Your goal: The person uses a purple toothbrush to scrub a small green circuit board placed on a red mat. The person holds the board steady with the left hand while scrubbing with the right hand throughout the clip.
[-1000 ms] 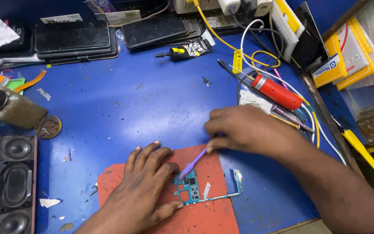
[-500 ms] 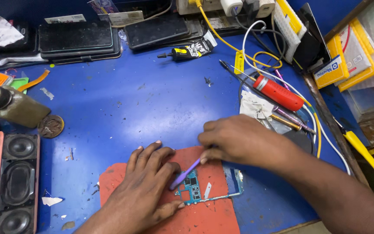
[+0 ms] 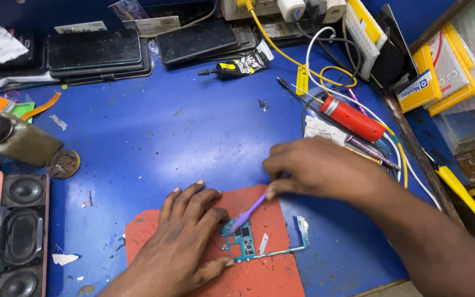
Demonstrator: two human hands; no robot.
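Note:
A small green circuit board (image 3: pixel 243 242) lies on a red mat (image 3: pixel 259 275) near the table's front edge. My left hand (image 3: pixel 185 242) rests flat on the mat, fingers spread, thumb and fingertips pressing the board's left side. My right hand (image 3: pixel 317 168) pinches a thin purple tool (image 3: pixel 248 212), and its tip touches the top of the board. A narrow metal frame (image 3: pixel 298 239) sticks out from the board's right side.
A red-handled soldering iron (image 3: pixel 350 118) and cables lie just behind my right hand. A black glue tube (image 3: pixel 237 66), stacked phones (image 3: pixel 97 52), a brass bottle (image 3: pixel 12 140), a speaker (image 3: pixel 15 231) at left, and yellow boxes (image 3: pixel 441 71) at right surround the blue table (image 3: pixel 166 137).
The purple tool's tip has slid down and left along the board while my right hand shifted slightly. My left hand has stayed pressed on the board.

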